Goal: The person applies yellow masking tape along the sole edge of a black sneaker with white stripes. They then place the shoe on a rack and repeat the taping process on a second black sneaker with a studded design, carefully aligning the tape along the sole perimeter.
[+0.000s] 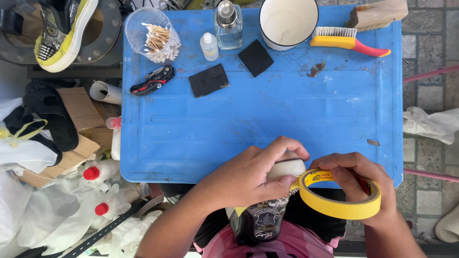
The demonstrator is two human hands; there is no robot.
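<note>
Head view over a blue table [287, 110]. The left hand [248, 177] clamps the pale sole edge of a shoe [265, 215] held at the table's near edge, over the lap; thumb and fingers close together on it, apparently pinning the tape's free end against the sole. The right hand [356, 179] grips a yellow tape roll [342, 203] just right of the shoe, fingers curled through and over the ring, with a short strip running taut from roll to sole. Held so, the roll can pay out while the other hand steadies the work.

Containers stand along the table's far edge. A clear cup [150, 33], far left, holds cotton swabs, tips mixed up and down. A white mug [288, 21] shows only a pale interior; whether it is empty cannot be told. Between them stand a glass bottle [228, 26] with clear liquid and a small dropper bottle [209, 47]. Nearer lie two black pads [209, 80], a folding knife [153, 80] and a brush [349, 40]. A second shoe [62, 31] rests beyond the table's far-left corner.
</note>
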